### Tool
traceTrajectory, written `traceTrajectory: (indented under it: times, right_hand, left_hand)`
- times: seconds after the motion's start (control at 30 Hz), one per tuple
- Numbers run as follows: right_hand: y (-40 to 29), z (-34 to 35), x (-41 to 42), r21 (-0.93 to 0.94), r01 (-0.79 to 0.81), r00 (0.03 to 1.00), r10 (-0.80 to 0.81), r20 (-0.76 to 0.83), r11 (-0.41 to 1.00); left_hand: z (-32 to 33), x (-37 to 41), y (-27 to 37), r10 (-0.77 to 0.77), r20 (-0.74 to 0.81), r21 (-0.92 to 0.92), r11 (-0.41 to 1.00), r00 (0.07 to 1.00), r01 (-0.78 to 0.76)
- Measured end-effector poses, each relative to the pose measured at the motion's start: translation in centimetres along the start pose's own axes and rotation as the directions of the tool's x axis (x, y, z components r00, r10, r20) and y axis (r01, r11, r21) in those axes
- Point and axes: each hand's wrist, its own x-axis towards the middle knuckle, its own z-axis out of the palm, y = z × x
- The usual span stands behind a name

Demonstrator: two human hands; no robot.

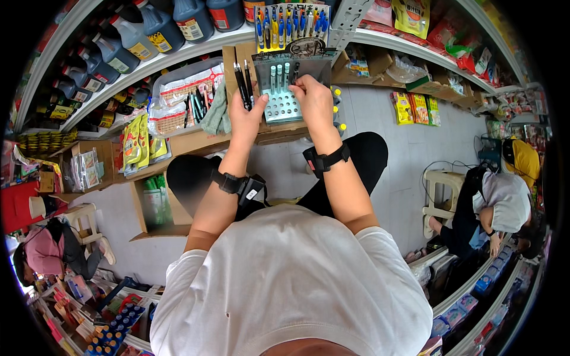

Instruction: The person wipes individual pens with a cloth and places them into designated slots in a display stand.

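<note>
My left hand (245, 116) holds a few black pens (243, 86) upright, their tips pointing away from me. Right of it stands a pen display stand (281, 116) with a pale mint tray full of round holes and a dark grey back panel. Several mint-coloured pens (279, 78) stand in its far rows, while the nearer holes show bare. My right hand (317, 100) is at the stand's right side, thumb and fingertips pinched around a dark pen (295, 71). The lower end of that pen is hidden by the fingers.
A clear plastic bin (153, 104) at left holds loose pens (196, 107) and printed packs; a grey-green cloth (217, 116) hangs at its edge. Another pen display (289, 26) stands behind. Sauce jugs (158, 29) line the shelf. People sit at far left (44, 249) and right (503, 200).
</note>
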Motion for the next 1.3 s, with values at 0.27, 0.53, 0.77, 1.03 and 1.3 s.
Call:
traceTrajectory:
  times: [0.27,0.53,0.77,1.03,1.3]
  right_hand:
    - [0.7,-0.1,-0.3,0.06,-0.059,0.998,0.059,-0.006,0.996]
    - [-4.1,-3.4,-1.7,0.198,0.206,0.975,-0.183,-0.126,0.958]
    - [-6.4,-5.4,-2.6,-0.006,0.363,0.932,-0.363,-0.013,0.932]
    - [-3.6,-6.8,-1.9,-0.111,0.477,0.879,-0.476,0.038,0.872]
    - [-1.8,-6.9,-2.4,-0.049,0.368,0.93,-0.367,0.021,0.929]
  left_hand:
    - [-1.9,-1.6,3.1,-0.052,0.151,-0.364,0.926,0.987,0.104]
    - [-2.6,-3.8,5.7,-0.081,0.263,-0.261,0.953,0.961,0.151]
    - [-2.4,-4.5,5.1,-0.099,0.347,-0.014,0.994,0.932,0.111]
    - [-3.3,-4.1,7.3,-0.182,0.41,0.092,0.983,0.894,0.159]
    - [-3.7,-3.2,6.7,-0.121,0.215,-0.067,0.988,0.969,0.139]
